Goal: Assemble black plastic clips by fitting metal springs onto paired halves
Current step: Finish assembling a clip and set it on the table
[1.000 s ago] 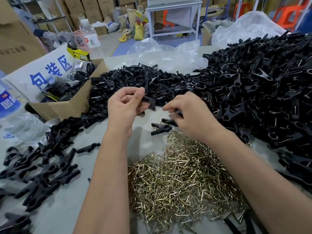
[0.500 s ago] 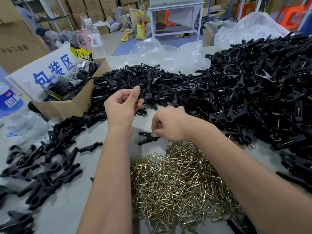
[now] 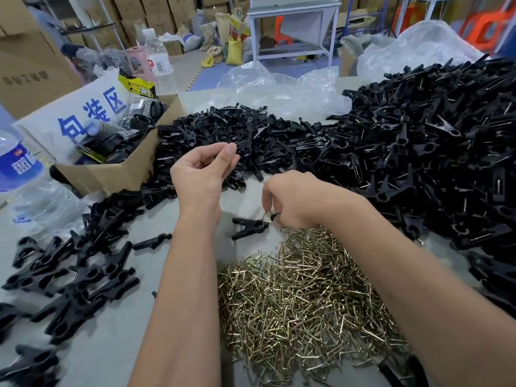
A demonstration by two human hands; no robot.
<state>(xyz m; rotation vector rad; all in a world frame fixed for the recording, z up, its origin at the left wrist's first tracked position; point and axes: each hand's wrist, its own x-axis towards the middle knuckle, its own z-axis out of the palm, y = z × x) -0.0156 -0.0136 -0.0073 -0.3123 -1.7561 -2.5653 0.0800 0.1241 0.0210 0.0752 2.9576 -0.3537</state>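
My right hand (image 3: 296, 202) grips the rear end of a paired black clip (image 3: 248, 227) that lies on the table at the far edge of the brass spring pile (image 3: 301, 303). A bent metal spring (image 3: 266, 216) shows at the fingertips, against the clip's rear. My left hand (image 3: 203, 174) is raised over the heap of loose black clip halves (image 3: 265, 141), fingers curled, thumb against the forefinger. A black clip half (image 3: 237, 180) sticks out below that hand; the grip on it is mostly hidden.
A large mound of black clips (image 3: 418, 152) fills the right side. More clips (image 3: 78, 263) lie scattered at the left. A cardboard box (image 3: 120, 171) with dark parts, water bottles (image 3: 16, 163) and clear plastic bags (image 3: 279, 88) stand behind.
My right hand has pulled the paired clip out of the halves heap, toward me and left to the spring pile's edge; a spring now shows at its fingers. The left hand stayed raised.
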